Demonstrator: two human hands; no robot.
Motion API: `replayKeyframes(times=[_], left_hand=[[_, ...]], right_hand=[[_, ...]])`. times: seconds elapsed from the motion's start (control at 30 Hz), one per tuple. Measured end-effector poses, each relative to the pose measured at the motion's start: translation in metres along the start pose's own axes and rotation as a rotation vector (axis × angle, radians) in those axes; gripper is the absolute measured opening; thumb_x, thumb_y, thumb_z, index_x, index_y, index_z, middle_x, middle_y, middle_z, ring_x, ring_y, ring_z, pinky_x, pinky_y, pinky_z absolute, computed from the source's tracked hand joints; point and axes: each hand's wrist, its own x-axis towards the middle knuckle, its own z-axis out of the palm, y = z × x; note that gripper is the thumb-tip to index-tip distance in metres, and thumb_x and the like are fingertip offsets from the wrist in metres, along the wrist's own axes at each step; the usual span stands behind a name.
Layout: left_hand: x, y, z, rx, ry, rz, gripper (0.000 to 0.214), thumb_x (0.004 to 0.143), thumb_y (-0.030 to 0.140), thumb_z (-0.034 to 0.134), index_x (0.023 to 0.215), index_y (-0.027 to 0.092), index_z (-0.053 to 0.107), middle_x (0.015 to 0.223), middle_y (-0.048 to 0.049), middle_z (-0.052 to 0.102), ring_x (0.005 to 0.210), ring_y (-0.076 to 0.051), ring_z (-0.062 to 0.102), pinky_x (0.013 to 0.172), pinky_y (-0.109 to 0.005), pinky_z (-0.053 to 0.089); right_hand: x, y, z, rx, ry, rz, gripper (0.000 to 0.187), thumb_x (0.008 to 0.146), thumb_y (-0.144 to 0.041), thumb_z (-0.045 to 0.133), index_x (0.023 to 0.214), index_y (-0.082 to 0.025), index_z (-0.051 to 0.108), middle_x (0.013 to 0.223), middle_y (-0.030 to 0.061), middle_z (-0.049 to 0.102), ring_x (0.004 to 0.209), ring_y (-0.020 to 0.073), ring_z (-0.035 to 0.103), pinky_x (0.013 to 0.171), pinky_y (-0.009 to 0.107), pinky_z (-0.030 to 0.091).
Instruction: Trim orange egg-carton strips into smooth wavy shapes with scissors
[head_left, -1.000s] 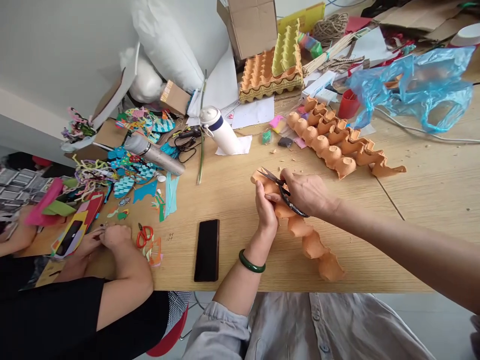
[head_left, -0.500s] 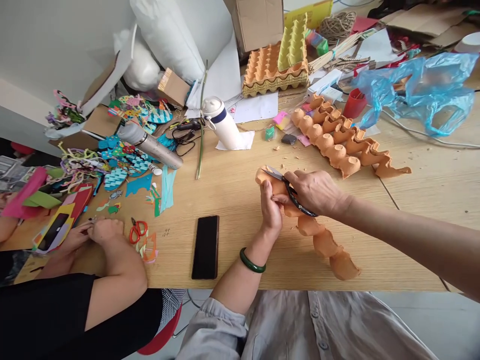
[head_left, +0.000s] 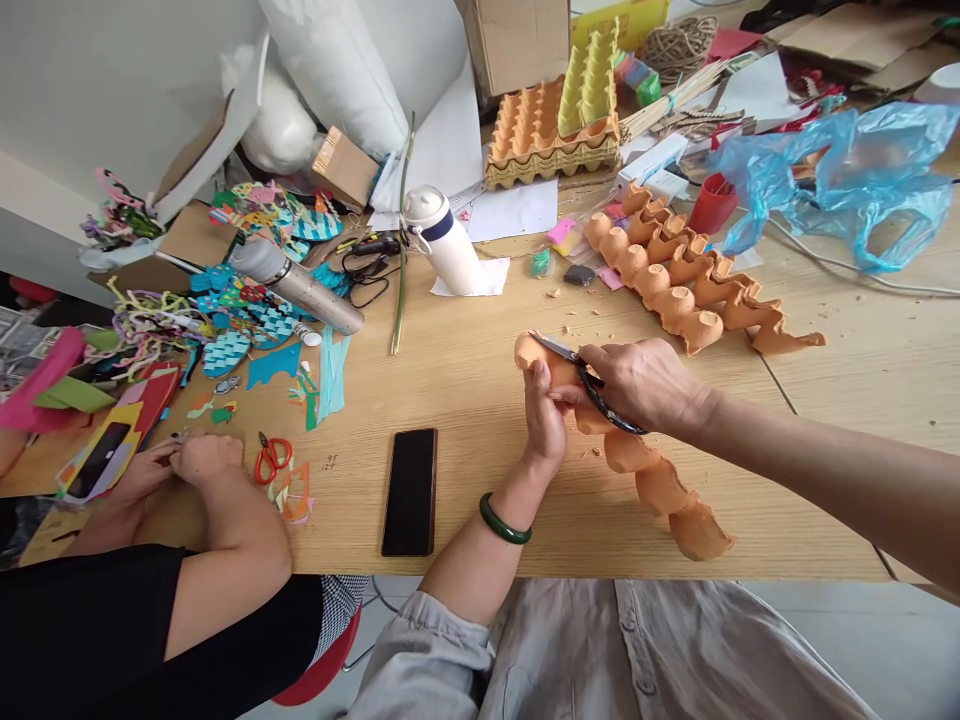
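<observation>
My left hand [head_left: 546, 420] is closed around the far end of an orange egg carton strip [head_left: 634, 452], whose cups trail toward the table's front edge at the right. In my right hand [head_left: 651, 385] is a pair of scissors [head_left: 609, 408] with black handles. Their blades lie against the end cup of the strip, just above my left fingertips. Part of the strip is hidden behind both hands. More orange egg carton strips [head_left: 656, 285] rest farther back on the right, with small crumbs of carton scattered nearby.
A dark phone [head_left: 409, 492] lies left of my left arm. Behind it stand a white bottle [head_left: 442, 240] and a grey tumbler [head_left: 296, 285]. Stacked egg trays [head_left: 525, 130] and a blue plastic bag [head_left: 832, 190] sit at the back. Another person's hands [head_left: 199, 460] are at the left, near red-handled scissors [head_left: 271, 458].
The strip and both hands have shifted slightly to the right. The scissors remain at the end cup, and the strip's loose end has swung a little rightward.
</observation>
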Motion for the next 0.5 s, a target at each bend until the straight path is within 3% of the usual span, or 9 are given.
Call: replayKeyframes(times=[0.2,0.37,0.5], left_hand=[[-0.0038,-0.0021,-0.0015,0.073,0.008,-0.031,0.041,0.096,0.055,0.061,0.117,0.021,0.069,0.100,-0.0049,0.076,0.107,-0.023,0.071,0.088,-0.029,0.055],[-0.0043,-0.0045,0.0002,0.030,-0.027,-0.041,0.034,0.097,0.048,0.061,0.117,0.021,0.067,0.110,-0.0051,0.076,0.111,-0.022,0.071,0.088,-0.029,0.055],[-0.0080,-0.0057,0.0039,0.013,-0.021,-0.072,0.025,0.099,0.039,0.058,0.115,0.022,0.067,0.111,-0.0035,0.077,0.123,-0.022,0.067,0.096,-0.030,0.053]], right_hand=[[-0.0032,0.0021,0.0005,0.035,0.000,0.054,0.049,0.106,-0.046,0.034,0.109,-0.010,0.067,0.089,0.0183,0.076,0.078,0.0277,0.070,0.055,0.031,0.020],[-0.0036,0.0062,-0.0001,0.058,0.022,0.044,0.046,0.105,-0.046,0.034,0.117,-0.014,0.064,0.098,0.0159,0.077,0.083,0.0279,0.071,0.056,0.032,0.017],[-0.0026,0.0052,-0.0048,0.068,0.049,0.051,0.068,0.099,-0.072,0.030,0.121,-0.014,0.060,0.107,0.0159,0.076,0.086,0.0296,0.071,0.057,0.031,0.015]])
